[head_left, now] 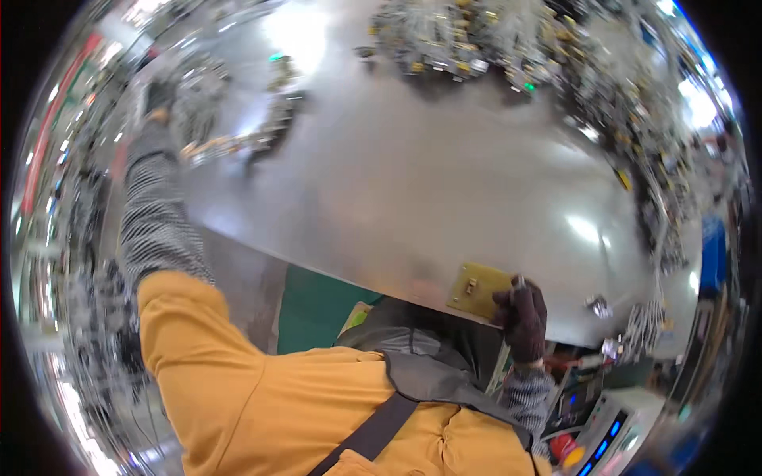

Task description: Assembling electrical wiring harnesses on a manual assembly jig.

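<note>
My left arm is stretched far out to the left, and my left hand (pixel 159 99) is beside a bundle of clear and white cables (pixel 200 91). Blur smears its fingers, so what they touch does not show. At the near edge of the metal table, my right hand (pixel 524 319) wears a dark glove and has its fingers curled together. A small thing seems to be at its fingertips, too small to name. Just left of that hand lies a flat brass-coloured plate (pixel 476 292) with a small raised fitting in its middle.
Cable bundles with yellow and metal connectors (pixel 468 47) are heaped along the far and right sides of the metal table (pixel 413 174). A curved row of metal connectors (pixel 274 119) lies left of centre. A white box with blue displays (pixel 619 432) stands low at the right.
</note>
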{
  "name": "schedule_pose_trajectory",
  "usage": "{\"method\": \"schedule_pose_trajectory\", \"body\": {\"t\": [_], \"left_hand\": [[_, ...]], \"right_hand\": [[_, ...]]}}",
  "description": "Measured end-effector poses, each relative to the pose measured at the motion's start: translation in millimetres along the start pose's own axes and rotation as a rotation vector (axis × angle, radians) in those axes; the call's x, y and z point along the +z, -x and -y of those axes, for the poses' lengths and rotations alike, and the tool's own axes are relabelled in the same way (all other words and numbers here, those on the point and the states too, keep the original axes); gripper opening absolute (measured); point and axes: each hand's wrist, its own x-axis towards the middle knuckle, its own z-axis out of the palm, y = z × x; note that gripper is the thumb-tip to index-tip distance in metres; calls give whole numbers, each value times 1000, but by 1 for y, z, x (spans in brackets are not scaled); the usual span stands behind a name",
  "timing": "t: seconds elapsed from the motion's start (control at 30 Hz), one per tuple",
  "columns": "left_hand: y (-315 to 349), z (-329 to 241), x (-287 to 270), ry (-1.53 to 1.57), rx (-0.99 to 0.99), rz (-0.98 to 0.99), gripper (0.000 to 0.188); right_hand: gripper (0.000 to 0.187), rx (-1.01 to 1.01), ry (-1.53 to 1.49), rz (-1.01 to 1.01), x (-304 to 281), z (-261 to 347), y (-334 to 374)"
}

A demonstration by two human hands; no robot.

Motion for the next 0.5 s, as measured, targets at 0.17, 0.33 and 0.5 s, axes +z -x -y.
{"method": "schedule_pose_trajectory", "body": {"t": [0.17, 0.33, 0.5], "left_hand": [[5, -101, 41, 769, -433, 43, 76], [14, -267, -9, 1167, -324, 424, 71], [18, -341, -41, 1808, -338, 730, 54]], "right_hand": [[92, -975, 1442, -528, -53, 41, -69], [100, -956, 1662, -1127, -187, 172, -116], [69, -81, 1412, -811, -372, 138, -161]]}}
